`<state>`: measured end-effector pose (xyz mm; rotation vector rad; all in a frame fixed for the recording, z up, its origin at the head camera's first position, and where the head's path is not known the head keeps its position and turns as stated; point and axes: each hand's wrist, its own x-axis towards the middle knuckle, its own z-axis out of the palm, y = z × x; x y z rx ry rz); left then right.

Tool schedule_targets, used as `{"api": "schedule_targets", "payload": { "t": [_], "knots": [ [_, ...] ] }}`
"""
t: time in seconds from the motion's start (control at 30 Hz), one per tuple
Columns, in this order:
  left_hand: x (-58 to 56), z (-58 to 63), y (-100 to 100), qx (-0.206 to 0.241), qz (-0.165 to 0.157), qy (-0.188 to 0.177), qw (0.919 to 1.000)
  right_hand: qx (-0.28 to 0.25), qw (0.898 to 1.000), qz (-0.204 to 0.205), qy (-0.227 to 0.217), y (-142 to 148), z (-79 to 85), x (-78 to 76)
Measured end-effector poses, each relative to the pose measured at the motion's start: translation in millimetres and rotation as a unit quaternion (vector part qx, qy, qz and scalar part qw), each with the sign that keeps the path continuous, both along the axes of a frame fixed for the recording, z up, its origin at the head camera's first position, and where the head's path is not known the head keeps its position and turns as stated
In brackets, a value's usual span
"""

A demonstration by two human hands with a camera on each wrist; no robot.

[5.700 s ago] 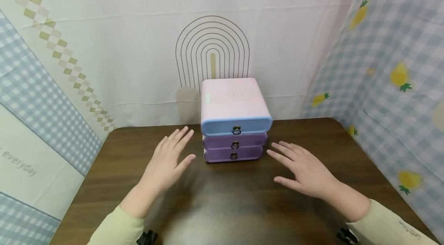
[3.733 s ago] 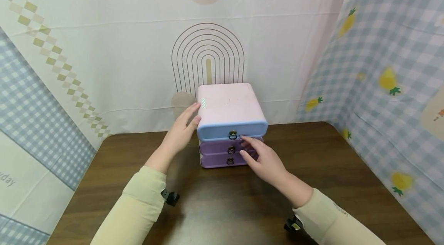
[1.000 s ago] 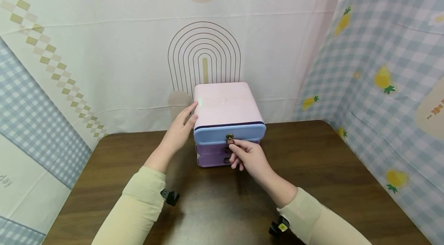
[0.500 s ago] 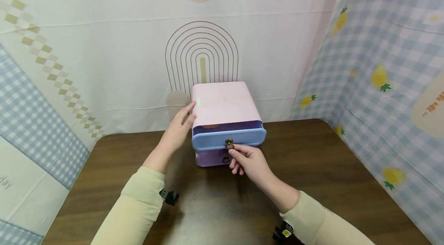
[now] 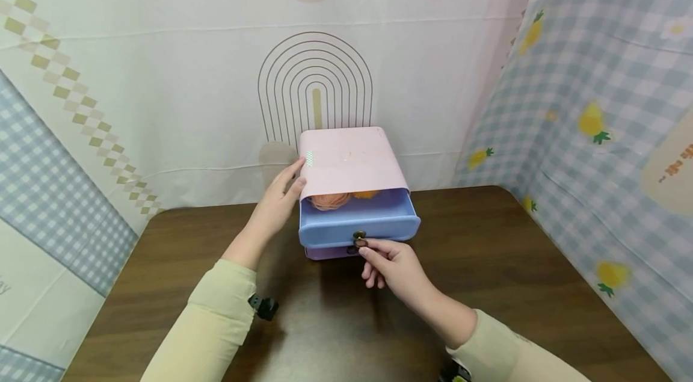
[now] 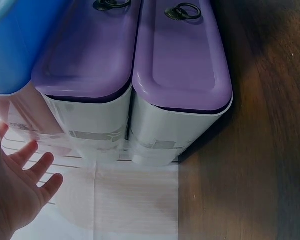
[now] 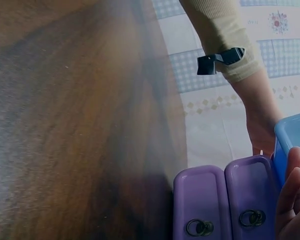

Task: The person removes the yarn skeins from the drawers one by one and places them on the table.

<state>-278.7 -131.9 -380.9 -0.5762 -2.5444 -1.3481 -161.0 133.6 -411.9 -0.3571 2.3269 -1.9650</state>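
While the right hand (image 5: 397,264) is pinching the ring pull (image 5: 360,237), the blue drawer (image 5: 330,235) is sliding further from the pink box (image 5: 346,159), making likely yarn (image 5: 329,201) reachable; the left hand (image 5: 276,201), fingers apart, is touching the box.

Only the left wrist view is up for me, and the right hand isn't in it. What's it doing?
Observer: The right hand pinches the ring on the blue drawer.
Operator: Anything inside that drawer?
Observer: The head view shows a ball of peach yarn at its left.
Operator: Just that?
Observer: No, something orange-yellow shows to the right of the yarn, mostly hidden under the top of the pink case. Can't tell what it is.
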Motion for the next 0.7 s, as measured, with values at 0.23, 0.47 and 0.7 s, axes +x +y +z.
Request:
{"api": "schedule_targets", "payload": {
  "t": [0.23, 0.47, 0.7],
  "knots": [
    [1.1, 1.1, 0, -0.004, 0.002, -0.003, 1.0000, 0.015, 1.000, 0.008, -0.001, 4, -0.9, 8.9],
    [0.5, 1.6, 0, -0.002, 0.001, -0.003, 1.0000, 0.023, 1.000, 0.012, -0.006, 5, 1.4, 15.0],
    [-0.2, 0.0, 0, 0.002, -0.003, -0.007, 1.0000, 0.022, 1.000, 0.015, 0.000, 7, 0.5, 19.0]
  ]
}}
